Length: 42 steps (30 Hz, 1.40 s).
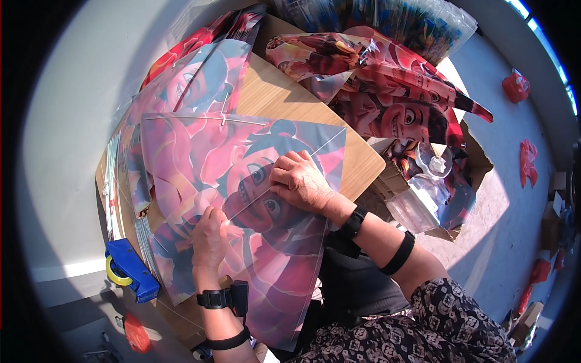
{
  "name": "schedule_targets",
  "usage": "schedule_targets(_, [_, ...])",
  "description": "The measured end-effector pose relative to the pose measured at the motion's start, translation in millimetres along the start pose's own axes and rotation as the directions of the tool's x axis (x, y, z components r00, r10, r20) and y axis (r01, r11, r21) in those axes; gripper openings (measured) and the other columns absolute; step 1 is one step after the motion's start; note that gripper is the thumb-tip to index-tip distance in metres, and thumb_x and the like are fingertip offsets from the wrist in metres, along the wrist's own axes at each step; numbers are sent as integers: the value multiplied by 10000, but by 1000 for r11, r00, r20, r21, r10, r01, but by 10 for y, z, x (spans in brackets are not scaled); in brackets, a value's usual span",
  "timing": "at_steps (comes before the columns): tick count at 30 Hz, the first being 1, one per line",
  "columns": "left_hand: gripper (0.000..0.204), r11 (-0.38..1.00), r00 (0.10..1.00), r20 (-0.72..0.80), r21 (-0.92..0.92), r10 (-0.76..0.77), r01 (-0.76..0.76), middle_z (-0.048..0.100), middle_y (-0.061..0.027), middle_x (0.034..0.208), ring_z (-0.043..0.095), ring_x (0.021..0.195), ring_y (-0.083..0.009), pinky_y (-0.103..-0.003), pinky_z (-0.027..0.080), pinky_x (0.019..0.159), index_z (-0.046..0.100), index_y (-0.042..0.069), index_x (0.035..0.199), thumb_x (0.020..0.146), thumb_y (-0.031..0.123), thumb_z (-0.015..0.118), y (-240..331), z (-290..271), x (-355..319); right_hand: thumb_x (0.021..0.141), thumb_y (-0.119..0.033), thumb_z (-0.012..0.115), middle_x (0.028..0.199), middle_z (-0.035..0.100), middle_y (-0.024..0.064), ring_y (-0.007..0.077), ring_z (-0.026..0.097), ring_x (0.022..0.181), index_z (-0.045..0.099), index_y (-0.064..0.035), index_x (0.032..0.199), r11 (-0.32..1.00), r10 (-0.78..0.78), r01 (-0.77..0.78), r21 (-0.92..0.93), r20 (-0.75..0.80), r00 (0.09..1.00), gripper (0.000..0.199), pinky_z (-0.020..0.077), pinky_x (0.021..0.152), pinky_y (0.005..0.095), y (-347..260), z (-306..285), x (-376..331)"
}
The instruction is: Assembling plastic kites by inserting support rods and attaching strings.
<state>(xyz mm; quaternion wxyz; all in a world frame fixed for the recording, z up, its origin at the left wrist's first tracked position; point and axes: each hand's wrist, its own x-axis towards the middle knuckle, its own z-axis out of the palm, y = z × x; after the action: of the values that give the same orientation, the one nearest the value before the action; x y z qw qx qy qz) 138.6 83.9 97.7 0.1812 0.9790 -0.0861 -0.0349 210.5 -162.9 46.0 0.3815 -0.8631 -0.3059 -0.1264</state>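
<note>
A thin printed sheet with a cartoon face, which looks like a kite sail (181, 157), lies before me on the wooden table. A slender pale rod (248, 206) runs slantwise across it. My left hand (210, 239) pinches this rod near the middle of the sheet. Further up and to the right, my right hand (301, 183) has its fingers curled round the rod, and the fingertips are partly hidden. Along the sheet's far edge lies a second thin stick (245, 122), with a small fitting near its middle.
A blue tape dispenser (130, 269) sits at the table's left edge, beside bundled white rods (111, 187). More printed sheets (399, 91) are heaped at the far right. Below them stands an open cardboard box (451, 233) holding plastic pieces. Bare wooden tabletop (278, 91) shows beyond the sheet.
</note>
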Motion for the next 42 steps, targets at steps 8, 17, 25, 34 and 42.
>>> schedule_targets(8, [156, 1000, 1000, -24, -7, -3, 3, 551, -166, 915, 577, 859, -382, -451, 467, 711, 512, -2, 932, 799, 11, 592, -27, -4, -41, 700, -184, 687, 829, 560, 8, 224, 530, 851, 599, -139, 758, 1000, 4, -5, 25, 6, 1000, 115, 381, 775, 376, -12, 36, 9])
schedule_targets(17, [182, 1000, 992, -120, -16, -22, 20, 556, -166, 920, 592, 846, -373, -447, 483, 704, 497, -17, 936, 796, 15, 610, -31, 8, -140, 687, -164, 690, 845, 565, 16, 235, 536, 875, 607, -129, 772, 1000, 14, -15, 27, 44, 999, 124, 378, 800, 386, -60, -1, 40])
schedule_targets(25, [268, 976, 967, -145, -96, -207, 195, 568, -140, 968, 579, 903, -365, -436, 468, 763, 529, 22, 1001, 757, 4, 637, 96, -42, -530, 731, -145, 684, 863, 585, 16, 240, 542, 892, 631, -133, 798, 1000, 16, -16, -19, 33, 999, 86, 381, 799, 381, -26, 8, 18])
schedule_targets(34, [622, 990, 993, -95, 117, -65, 76, 379, -140, 1424, 363, 1327, -314, -445, 335, 1052, 407, 25, 1362, 816, 171, 667, 268, 122, -517, 753, -151, 659, 867, 582, 16, 236, 543, 893, 626, -131, 810, 1000, 10, -10, -21, 21, 1000, 69, 375, 792, 369, -24, 33, 39])
schedule_targets(42, [636, 992, 990, -124, 101, -65, 78, 377, -156, 1414, 349, 1329, -316, -472, 307, 1049, 404, -11, 1345, 821, 215, 684, 306, 229, -486, 769, -149, 651, 881, 577, 13, 234, 541, 886, 617, -135, 837, 997, 27, -28, -69, -14, 1000, 78, 376, 783, 368, -39, 56, 39])
